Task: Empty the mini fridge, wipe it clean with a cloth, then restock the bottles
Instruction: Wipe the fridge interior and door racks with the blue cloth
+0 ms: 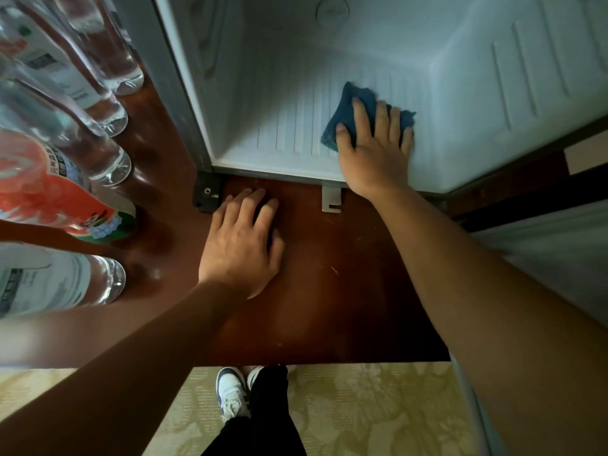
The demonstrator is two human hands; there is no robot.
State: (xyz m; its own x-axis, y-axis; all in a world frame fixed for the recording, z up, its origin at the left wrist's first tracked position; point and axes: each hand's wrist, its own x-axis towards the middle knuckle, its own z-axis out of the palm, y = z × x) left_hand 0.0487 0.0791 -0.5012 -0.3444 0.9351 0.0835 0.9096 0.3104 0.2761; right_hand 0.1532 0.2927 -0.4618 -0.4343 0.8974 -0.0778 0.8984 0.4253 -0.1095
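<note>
The mini fridge [283, 126] stands open on a dark wooden surface [329, 274], its white ribbed interior holding no bottles. My right hand [375, 149] presses a blue cloth [358, 103] flat against the fridge floor, fingers straight and spread. My left hand [243, 238] rests palm down on the wood in front of the fridge, fingers slightly bent, holding nothing. Several clear water bottles [98, 103] and an orange-labelled bottle [59, 195] stand on the wood at the left.
A black hinge bracket [207, 195] and a metal tab [330, 199] sit at the fridge's front edge. The fridge door [559, 258] hangs open at the right. Below the wooden edge are patterned carpet [362, 413] and my white shoes [232, 393].
</note>
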